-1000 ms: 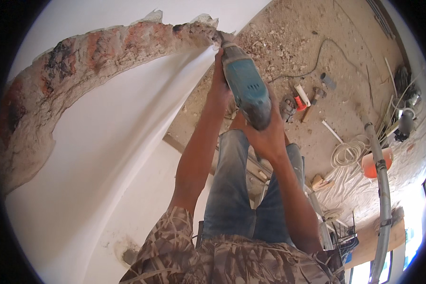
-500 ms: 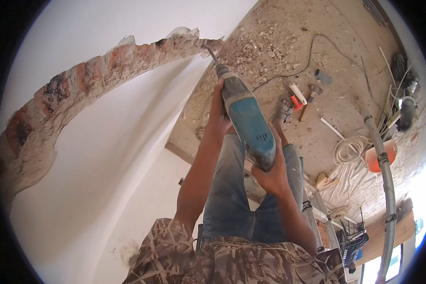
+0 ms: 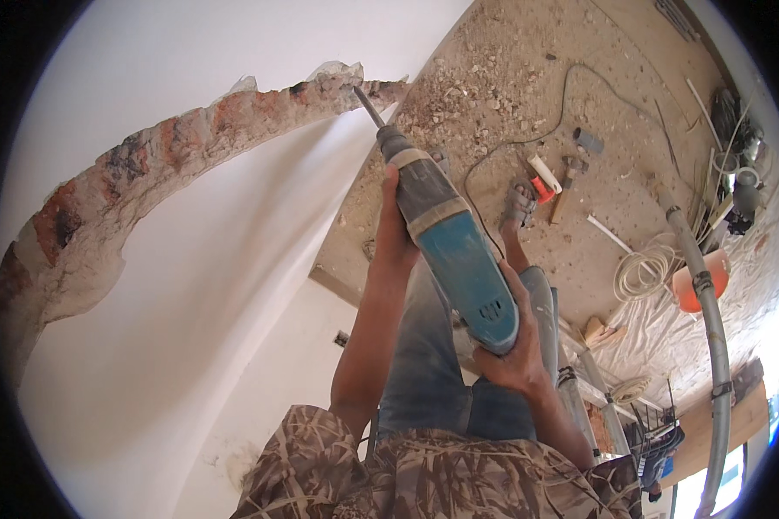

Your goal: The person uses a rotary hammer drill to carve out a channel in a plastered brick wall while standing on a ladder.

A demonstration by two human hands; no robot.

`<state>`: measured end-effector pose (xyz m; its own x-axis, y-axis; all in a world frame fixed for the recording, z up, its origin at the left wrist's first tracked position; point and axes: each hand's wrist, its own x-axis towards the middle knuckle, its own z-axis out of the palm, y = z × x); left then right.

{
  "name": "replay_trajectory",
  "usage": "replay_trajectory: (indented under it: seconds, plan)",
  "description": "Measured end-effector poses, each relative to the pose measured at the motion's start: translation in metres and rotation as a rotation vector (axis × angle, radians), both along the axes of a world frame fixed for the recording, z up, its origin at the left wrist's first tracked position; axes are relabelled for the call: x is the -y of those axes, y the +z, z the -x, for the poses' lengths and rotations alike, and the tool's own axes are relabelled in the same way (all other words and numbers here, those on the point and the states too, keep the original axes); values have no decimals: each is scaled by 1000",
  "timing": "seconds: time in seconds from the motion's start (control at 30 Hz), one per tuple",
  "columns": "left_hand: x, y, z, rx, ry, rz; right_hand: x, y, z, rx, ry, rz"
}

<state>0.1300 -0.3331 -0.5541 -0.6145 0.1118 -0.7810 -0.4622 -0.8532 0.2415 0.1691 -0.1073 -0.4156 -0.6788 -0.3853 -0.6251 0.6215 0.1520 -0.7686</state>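
Both hands hold a blue and dark grey rotary hammer [image 3: 472, 268], dusty on its casing and pointing up and to the left. My left hand [image 3: 395, 221] is closed around the left side of its front body, the fingers partly hidden. At the rear, my right hand [image 3: 521, 350] grips the handle end, most of which the casing hides. The chisel bit [image 3: 370, 107] reaches a rough, curved channel [image 3: 177, 143] cut into the white wall, where red brick and broken mortar show. Its tip appears to touch the channel's edge near the right end.
Rubble [image 3: 476, 86] litters the floor beside the wall. A dark cable [image 3: 566, 95] snakes across it. A hammer [image 3: 566, 186], a grey pipe piece [image 3: 589, 140] and a coil of pale cable [image 3: 642, 275] lie to the right. A metal pole [image 3: 708, 320] rises beside an orange bowl-shaped object [image 3: 689, 290].
The rotary hammer and both hands have shifted down toward my body and slightly right. The chisel tip now sits farther left along the channel, with more of the bit showing.
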Motion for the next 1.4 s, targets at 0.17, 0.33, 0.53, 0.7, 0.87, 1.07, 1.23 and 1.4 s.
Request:
replay_trajectory:
  seconds: [0.17, 0.33, 0.53, 0.7, 0.87, 1.07, 1.23, 1.4]
  plan:
    - [13, 12, 12, 25, -23, 88, 26, 0, 0, -91, -50, 1]
    - [17, 31, 30, -16, -57, 109, 45, 10, 18, -126, 20, -65]
    - [55, 39, 67, 143, 144, -167, 84, 52, 75, -61, 97, -77]
    - [86, 22, 72, 54, 173, -401, 112, 61, 91, -146, 186, -90]
    - [71, -27, 42, -20, 127, -440, 112, 17, 63, -259, 59, -138]
    - [3, -29, -29, -129, 62, -232, 34, 9, -1, -171, 89, -128]
    - [-26, -2, -57, -71, 89, 44, 3, 12, -62, -93, 42, -72]
    - [-25, 24, -54, -90, 111, 12, 7, 22, -82, -361, 156, -161]
